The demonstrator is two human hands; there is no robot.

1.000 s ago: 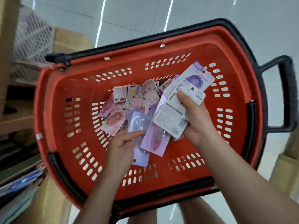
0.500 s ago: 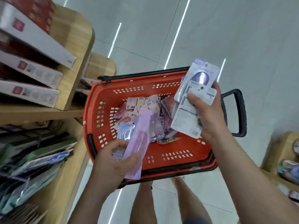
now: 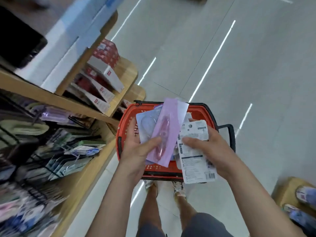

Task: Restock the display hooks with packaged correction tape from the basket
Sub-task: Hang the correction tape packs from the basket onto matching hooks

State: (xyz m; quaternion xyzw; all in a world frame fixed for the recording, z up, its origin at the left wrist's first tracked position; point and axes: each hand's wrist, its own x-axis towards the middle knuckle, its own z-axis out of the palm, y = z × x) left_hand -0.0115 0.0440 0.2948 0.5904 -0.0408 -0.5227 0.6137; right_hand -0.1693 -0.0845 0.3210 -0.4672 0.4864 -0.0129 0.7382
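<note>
Above the basket [image 3: 121,127], the left hand [image 3: 136,149] has thumb and fingers [image 3: 132,127] clamped on a lilac correction tape pack [image 3: 164,132]. The right hand [image 3: 210,149] grips white-backed packs [image 3: 193,156]. It would be best to square their hang ends before turning to the blurred hooks [image 3: 56,161] left of the basket.

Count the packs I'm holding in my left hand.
2 plainly: the purple pack in front, and the pale blue pack behind it, sticking out to its left. Others may be hidden behind them.
</note>
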